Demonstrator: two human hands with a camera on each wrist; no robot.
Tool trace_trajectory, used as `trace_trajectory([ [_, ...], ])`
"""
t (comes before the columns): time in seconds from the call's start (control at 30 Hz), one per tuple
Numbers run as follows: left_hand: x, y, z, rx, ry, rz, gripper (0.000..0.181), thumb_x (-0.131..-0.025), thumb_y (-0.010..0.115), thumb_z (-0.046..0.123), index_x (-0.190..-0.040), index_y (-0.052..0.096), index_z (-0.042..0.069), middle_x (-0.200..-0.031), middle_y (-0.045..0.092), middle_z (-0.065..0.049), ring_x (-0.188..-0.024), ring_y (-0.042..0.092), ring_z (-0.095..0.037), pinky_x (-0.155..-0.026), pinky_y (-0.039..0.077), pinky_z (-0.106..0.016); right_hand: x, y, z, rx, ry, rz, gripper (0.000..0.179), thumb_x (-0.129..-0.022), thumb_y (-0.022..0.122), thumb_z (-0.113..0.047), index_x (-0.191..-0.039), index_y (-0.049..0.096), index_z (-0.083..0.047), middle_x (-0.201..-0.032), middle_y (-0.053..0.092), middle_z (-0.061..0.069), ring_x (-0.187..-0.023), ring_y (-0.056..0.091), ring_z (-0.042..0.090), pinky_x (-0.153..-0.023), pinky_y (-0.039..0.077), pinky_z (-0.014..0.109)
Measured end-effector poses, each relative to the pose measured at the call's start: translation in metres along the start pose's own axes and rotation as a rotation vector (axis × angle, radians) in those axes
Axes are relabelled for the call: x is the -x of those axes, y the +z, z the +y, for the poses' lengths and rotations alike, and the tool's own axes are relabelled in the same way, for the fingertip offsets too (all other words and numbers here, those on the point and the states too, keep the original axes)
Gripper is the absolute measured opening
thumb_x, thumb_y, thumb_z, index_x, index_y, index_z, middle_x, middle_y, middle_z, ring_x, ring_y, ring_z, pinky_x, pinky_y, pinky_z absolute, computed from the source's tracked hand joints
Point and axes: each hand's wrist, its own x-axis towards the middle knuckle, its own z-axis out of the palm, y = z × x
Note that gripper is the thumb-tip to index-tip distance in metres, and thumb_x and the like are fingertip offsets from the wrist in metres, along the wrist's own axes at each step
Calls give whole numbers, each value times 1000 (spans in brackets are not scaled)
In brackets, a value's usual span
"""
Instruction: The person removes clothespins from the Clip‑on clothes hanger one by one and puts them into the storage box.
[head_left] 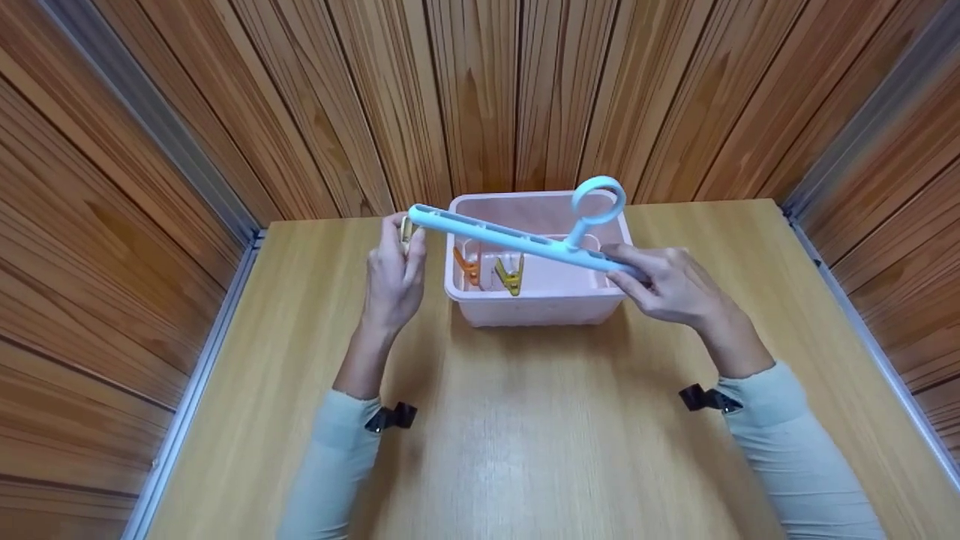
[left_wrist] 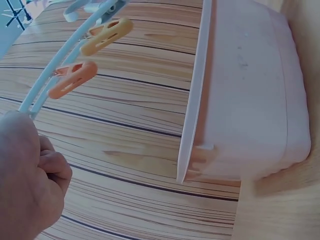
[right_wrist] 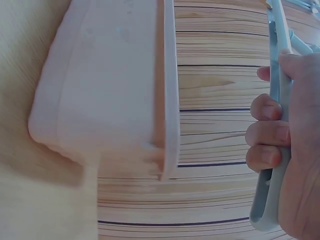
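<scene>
A light blue hanger bar with a ring hook (head_left: 495,235) is held up over the pink basin, its left end higher in the head view. My right hand (head_left: 671,283) grips the bar's right end, fingers wrapped round it in the right wrist view. At the left end, my left hand (head_left: 394,277) pinches a yellowish clothespin (head_left: 406,231) between thumb and fingers; the left wrist view hides this pin. An orange clothespin (left_wrist: 73,80) and a yellow clothespin (left_wrist: 106,37) hang from the underside of the bar.
The pink basin (head_left: 536,311) stands on the wooden table (head_left: 495,420) near its back edge, below the hanger. Wood-panelled walls (head_left: 480,90) rise at the back and both sides, with metal rails (head_left: 199,375) along the table's sides.
</scene>
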Motion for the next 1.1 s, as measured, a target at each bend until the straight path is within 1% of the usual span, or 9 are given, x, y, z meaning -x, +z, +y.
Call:
trace_trajectory([
  [0.13, 0, -9, -1, -42, 19, -78, 36, -114, 51, 18, -137, 58, -10, -69, 41, 8, -58, 34, -7, -56, 26, -20, -1, -10, 0, 40, -57, -7, 32, -97, 78, -2, -129, 77, 0, -66, 57, 2, -55, 35, -3, -49, 30, 16],
  [0.27, 0, -20, -3, -79, 50, -180, 33, -115, 53, 16, -136, 60, -8, -73, 44, 6, -61, 37, -7, -59, 30, -21, 0, -18, 2, 23, -68, -31, 31, -96, 78, -2, -127, 78, -4, -63, 52, -2, -53, 31, -7, -48, 28, 15],
  [0.43, 0, -29, 0, -11, 78, -311, 32, -116, 52, 15, -138, 61, -6, -73, 44, 6, -59, 35, -4, -57, 29, -20, 7, -23, 7, -61, -81, -43, 33, -94, 75, 3, -126, 77, -3, -65, 54, -4, -56, 34, -8, -48, 30, 15],
  [0.53, -1, -29, 2, 50, 114, -333, 32, -116, 51, 13, -139, 61, -8, -73, 43, 7, -59, 33, -1, -56, 28, -20, 11, -20, 10, -126, -81, -44, 34, -92, 72, 6, -125, 76, 0, -67, 53, -3, -58, 36, -7, -49, 31, 15],
  [0.63, -2, -25, 3, 91, 161, -299, 31, -113, 52, 10, -136, 62, -9, -71, 44, 6, -59, 33, 0, -57, 28, -20, 15, -15, 13, -165, -59, -35, 33, -93, 71, 7, -125, 75, 1, -67, 52, -4, -60, 35, -7, -49, 30, 16],
  [0.77, -2, -15, 1, 92, 189, -195, 30, -111, 55, 11, -132, 62, -9, -74, 52, 0, -62, 39, -1, -59, 32, -19, 18, -11, 17, -195, -32, 9, 32, -94, 70, 8, -126, 74, 2, -70, 54, -5, -60, 36, -8, -49, 30, 16],
  [0.9, 2, -5, -5, 101, 131, -61, 31, -110, 54, 13, -131, 62, -8, -75, 55, -1, -61, 43, -2, -57, 33, -18, 20, -12, 23, -334, -11, 231, 25, -96, 60, 13, -120, 69, 13, -73, 56, -3, -62, 42, -6, -52, 34, 17],
  [1.0, 8, 0, -11, 111, 92, -19, 31, -110, 55, 15, -132, 62, -7, -72, 51, 3, -59, 40, -2, -55, 30, -18, 23, -21, 30, -392, -24, 373, 19, -105, 58, 6, -116, 66, 19, -70, 53, -1, -61, 42, -4, -53, 32, 18],
  [1.1, 10, 1, -15, 95, 94, -22, 34, -108, 59, 16, -134, 60, -7, -72, 47, 6, -59, 38, -2, -55, 30, -18, 21, -27, 34, -351, -45, 359, 22, -109, 63, -4, -119, 68, 16, -68, 52, 1, -57, 38, -3, -51, 28, 17],
])
